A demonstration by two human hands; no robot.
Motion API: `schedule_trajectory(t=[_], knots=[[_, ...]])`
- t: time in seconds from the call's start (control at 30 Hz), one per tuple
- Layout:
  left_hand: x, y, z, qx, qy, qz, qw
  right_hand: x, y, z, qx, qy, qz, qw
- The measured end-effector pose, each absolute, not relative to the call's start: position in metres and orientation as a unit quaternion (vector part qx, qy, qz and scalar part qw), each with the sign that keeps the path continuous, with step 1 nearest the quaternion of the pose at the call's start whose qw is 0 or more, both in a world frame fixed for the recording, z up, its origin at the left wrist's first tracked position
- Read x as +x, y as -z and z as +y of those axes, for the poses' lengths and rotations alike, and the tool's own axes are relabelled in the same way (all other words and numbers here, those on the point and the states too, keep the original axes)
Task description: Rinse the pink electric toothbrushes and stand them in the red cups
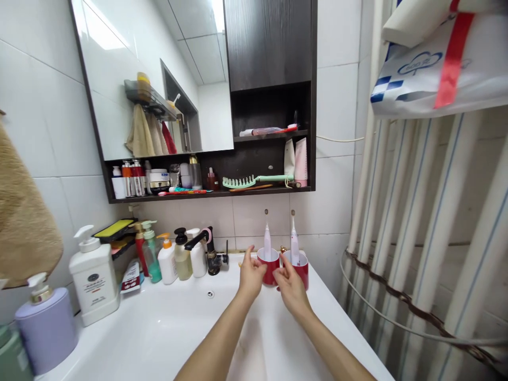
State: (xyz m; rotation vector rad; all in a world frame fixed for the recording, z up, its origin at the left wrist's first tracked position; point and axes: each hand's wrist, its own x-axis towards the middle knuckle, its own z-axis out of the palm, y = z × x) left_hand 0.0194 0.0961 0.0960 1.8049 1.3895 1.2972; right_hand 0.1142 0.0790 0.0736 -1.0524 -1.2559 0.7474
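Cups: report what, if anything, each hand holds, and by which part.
No clear hold: left hand and right hand are close to the cups, but contact cannot be told.

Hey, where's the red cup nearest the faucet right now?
In the head view, that red cup stands just right of centre at the back of the sink, between the black faucet and the other red cup, close to the left hand.

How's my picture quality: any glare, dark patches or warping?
Head view throughout: white glare at the top of the large dark-framed mirror; dim recesses in the dark wooden cabinet; likely wide-angle stretching slants the white blue-striped pipes; the bare left hand and bare right hand look reasonably sharp.
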Motion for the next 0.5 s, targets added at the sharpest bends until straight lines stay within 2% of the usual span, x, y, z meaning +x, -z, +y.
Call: schedule_trajectory(t=[0.1,0.17,0.23,0.5], knots=[[0.012,-0.120,0.063,0.637,-0.538,0.444,0.329,0.102,-0.106,0.052,-0.346,-0.365,-0.566,0.653],[0.008,-0.136,0.041,0.564,-0.604,0.296,0.479,0.095,-0.127,0.034,-0.287,-0.397,-0.578,0.652],[0.004,-0.147,0.024,0.521,-0.610,0.217,0.556,0.089,-0.141,0.019,-0.261,-0.424,-0.584,0.641],[-0.011,-0.146,0.005,0.460,-0.614,0.208,0.607,0.079,-0.144,0.004,-0.269,-0.485,-0.531,0.641]])
